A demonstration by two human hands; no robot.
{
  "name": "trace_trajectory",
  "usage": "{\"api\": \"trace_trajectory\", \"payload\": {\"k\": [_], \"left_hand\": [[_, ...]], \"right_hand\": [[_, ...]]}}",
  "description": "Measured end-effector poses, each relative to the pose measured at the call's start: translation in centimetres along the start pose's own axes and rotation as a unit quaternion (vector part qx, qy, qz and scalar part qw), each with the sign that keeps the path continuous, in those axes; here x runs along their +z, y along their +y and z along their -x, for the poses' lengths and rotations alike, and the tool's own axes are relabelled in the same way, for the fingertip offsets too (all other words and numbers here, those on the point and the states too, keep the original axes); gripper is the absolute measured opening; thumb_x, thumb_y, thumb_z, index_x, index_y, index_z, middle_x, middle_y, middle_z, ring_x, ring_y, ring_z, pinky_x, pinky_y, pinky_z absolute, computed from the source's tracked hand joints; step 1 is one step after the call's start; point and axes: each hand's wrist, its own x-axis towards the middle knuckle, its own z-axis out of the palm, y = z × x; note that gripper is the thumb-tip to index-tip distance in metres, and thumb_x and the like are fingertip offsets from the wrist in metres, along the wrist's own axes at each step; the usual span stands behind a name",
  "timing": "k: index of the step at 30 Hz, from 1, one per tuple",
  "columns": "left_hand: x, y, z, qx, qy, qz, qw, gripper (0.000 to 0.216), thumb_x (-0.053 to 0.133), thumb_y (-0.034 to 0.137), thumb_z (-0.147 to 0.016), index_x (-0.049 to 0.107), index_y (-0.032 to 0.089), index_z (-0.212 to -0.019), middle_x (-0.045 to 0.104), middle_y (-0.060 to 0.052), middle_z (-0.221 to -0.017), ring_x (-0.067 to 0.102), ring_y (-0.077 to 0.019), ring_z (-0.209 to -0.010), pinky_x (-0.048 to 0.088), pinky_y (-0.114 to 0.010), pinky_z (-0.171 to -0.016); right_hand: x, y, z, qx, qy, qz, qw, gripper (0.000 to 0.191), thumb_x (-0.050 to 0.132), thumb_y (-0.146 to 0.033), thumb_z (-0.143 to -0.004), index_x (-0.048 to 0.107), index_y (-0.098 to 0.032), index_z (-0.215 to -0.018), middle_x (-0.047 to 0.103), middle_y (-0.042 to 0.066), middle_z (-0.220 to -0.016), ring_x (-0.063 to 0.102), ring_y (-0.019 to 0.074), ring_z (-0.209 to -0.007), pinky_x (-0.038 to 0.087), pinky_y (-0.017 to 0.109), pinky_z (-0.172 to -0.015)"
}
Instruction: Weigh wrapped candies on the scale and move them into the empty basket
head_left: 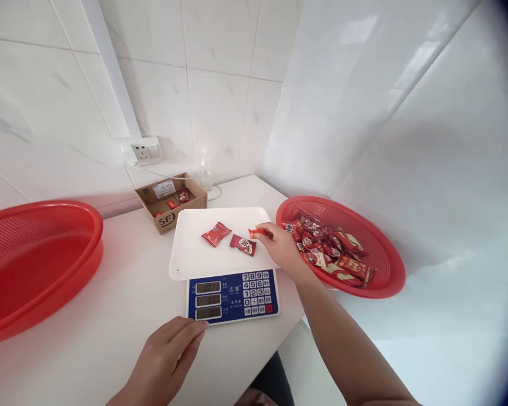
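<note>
My right hand (pixel 279 246) reaches over the scale's white weighing tray (pixel 203 267), its thumb and fingers closed on a small red snack packet (pixel 254 233). On the tray to its left lie a red wrapped snack (pixel 215 234) and a darker red one (pixel 243 245) with a pale label. My left hand (pixel 169 355) is at the front left corner of the blue digital scale (pixel 232 321). Its fingers stretch forward to the scale's edge, with the thumb a little apart and nothing held. The top display appears to read 0.020.
A red plastic basket (pixel 389 242) holding many wrapped snacks stands at right. Another red basket (pixel 95 237) is at left. Behind the tray sits a cardboard box (pixel 186 214) with several snacks inside. A clear bottle (pixel 205 172) and a wall socket (pixel 146 152) are at the back.
</note>
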Motion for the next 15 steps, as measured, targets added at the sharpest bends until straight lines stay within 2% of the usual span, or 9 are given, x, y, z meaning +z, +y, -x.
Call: {"api": "trace_trajectory", "payload": {"k": [4,8,10,15], "left_hand": [[-0.3,-0.1,0.1,-0.001,0.004,-0.006,1.0,0.019,0.046,0.019,-0.089,0.059,0.021,-0.102,0.069,-0.004,-0.085,0.065,-0.0125,-0.073,0.053,-0.019,-0.063],[-0.3,-0.2,0.2,-0.005,0.004,-0.008,1.0,0.019,0.046,0.018,-0.089,0.059,0.021,-0.102,0.069,-0.004,-0.085,0.065,-0.0123,-0.074,0.053,-0.019,-0.064],[-0.2,-0.1,0.1,-0.002,0.002,-0.008,1.0,0.019,0.046,0.019,-0.089,0.06,0.021,-0.102,0.069,-0.004,-0.085,0.065,-0.0123,-0.073,0.053,-0.019,-0.063],[-0.2,-0.1,-0.2,0.008,0.012,-0.007,1.0,0.018,0.046,0.02,-0.089,0.06,0.021,-0.1,0.07,-0.004,-0.083,0.066,-0.0126,-0.071,0.053,-0.019,-0.062]], "right_hand": [[1.6,0.1,-2.5,0.012,-0.056,-0.025,0.998,0.024,0.046,-0.02,-0.083,0.064,-0.021,-0.099,0.067,0.004,-0.108,0.059,0.016,-0.101,0.043,0.03,-0.091],[2.5,-0.1,-3.9,0.01,-0.078,0.03,0.996,0.027,0.047,-0.018,-0.083,0.061,-0.021,-0.106,0.067,0.003,-0.105,0.061,0.0141,-0.094,0.045,0.027,-0.084],[2.8,-0.4,-4.3,0.007,-0.08,0.082,0.993,0.029,0.048,-0.017,-0.083,0.059,-0.02,-0.109,0.067,0.004,-0.102,0.062,0.0149,-0.089,0.046,0.028,-0.08],[2.5,-1.2,-4.1,-0.051,-0.048,0.162,0.984,0.023,0.05,-0.018,-0.083,0.061,-0.019,-0.103,0.062,0.008,-0.109,0.051,0.0217,-0.105,0.04,0.034,-0.086]]}}
